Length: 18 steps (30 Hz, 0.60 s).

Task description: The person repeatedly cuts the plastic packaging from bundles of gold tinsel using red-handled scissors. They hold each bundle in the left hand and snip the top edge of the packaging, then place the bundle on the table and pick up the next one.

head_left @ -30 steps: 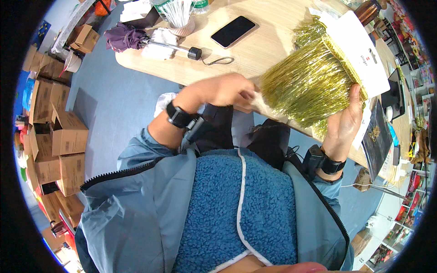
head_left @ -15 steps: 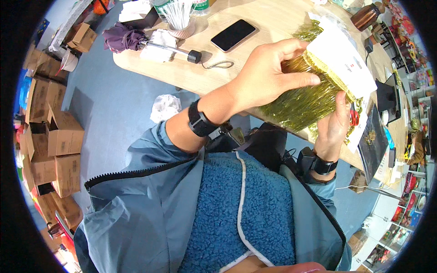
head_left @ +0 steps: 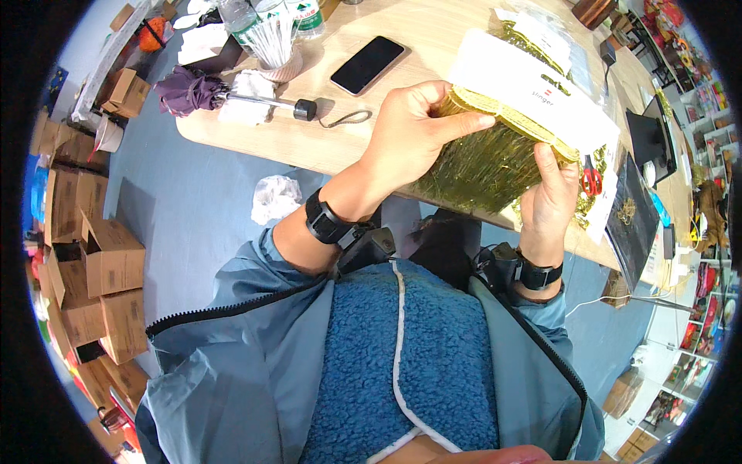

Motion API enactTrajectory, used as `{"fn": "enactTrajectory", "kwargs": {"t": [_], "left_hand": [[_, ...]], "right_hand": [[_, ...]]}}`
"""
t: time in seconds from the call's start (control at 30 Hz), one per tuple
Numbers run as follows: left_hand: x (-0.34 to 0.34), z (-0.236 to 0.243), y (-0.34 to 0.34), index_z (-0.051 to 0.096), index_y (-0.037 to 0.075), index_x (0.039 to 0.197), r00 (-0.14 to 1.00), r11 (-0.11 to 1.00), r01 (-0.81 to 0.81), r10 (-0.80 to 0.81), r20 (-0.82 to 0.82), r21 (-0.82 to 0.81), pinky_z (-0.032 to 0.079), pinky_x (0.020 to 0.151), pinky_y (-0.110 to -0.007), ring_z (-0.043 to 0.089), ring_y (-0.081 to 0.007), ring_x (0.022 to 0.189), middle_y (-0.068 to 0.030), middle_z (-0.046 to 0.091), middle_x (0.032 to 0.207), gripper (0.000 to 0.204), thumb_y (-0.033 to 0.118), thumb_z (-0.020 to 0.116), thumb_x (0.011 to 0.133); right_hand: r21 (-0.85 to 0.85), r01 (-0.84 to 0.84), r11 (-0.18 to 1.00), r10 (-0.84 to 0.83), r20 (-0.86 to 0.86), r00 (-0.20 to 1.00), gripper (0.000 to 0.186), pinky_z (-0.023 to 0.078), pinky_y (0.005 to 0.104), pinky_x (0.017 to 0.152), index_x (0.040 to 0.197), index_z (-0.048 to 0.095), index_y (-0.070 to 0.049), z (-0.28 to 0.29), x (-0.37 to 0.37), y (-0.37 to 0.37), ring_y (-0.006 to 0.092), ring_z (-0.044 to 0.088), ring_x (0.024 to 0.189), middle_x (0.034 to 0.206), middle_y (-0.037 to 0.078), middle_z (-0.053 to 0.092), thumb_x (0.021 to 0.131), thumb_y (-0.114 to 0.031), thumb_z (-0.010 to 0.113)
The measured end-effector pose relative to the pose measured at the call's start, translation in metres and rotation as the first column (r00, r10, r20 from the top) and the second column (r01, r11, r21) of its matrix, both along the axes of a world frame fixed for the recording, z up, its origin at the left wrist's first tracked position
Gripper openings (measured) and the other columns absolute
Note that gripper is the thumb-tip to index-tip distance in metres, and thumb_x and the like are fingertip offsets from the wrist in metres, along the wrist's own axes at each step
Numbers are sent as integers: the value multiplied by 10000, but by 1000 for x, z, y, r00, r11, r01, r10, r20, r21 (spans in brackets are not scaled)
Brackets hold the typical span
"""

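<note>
A gold tinsel fringe [head_left: 475,170] with a braided top band hangs below a white header card [head_left: 506,73]. My left hand [head_left: 406,135] pinches the band's left end, thumb lying along it in front. At the other end my right hand [head_left: 549,205] grips the band, thumb up and pressed on its front. Both hands hold the fringe up over the table's near edge. Fingers behind the card and fringe are hidden. Red-handled scissors [head_left: 591,179] lie just right of my right hand, by loose gold strands and a white sheet.
The wooden table [head_left: 325,147] carries a phone [head_left: 368,65], a folded purple umbrella [head_left: 189,91], a cup of white sticks [head_left: 280,58] and bottles. Further right are more packaged gold fringe [head_left: 533,42] and a black board [head_left: 630,224]. Cardboard boxes [head_left: 112,255] stand on the left floor.
The fringe and card have shifted left in the picture with both hands, and the card's printed face shows more squarely. Both hands keep their hold. The whole view has shifted slightly.
</note>
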<state>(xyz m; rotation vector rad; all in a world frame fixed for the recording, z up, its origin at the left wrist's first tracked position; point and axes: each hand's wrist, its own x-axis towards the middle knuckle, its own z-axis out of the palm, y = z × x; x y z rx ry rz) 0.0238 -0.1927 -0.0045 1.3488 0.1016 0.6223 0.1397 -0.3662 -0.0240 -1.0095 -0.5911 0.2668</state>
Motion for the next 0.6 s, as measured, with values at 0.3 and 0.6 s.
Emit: {"fn": "enactTrajectory", "kwargs": {"t": [0.3,0.6], "left_hand": [[1,-4,-2,711,-27,1169,1000,999,8,-8,-6,44,571,821,-255,702,-101,917,-86,763,1067,274,93,752,927],[2,-3,-3,676,-48,1200,999,977,50,-45,29,-207,553,847,-252,681,-96,943,-69,744,1099,266,78,705,967]], "right_hand": [[15,-22,1000,22,-3,1000,344,504,309,965,1239,666,-15,3,-1,-1,162,671,1062,1175,80,725,903,31,718],[-51,-7,999,5,-49,999,309,505,279,921,1204,668,-7,8,-3,1,127,666,1011,1128,75,733,903,23,731]]}}
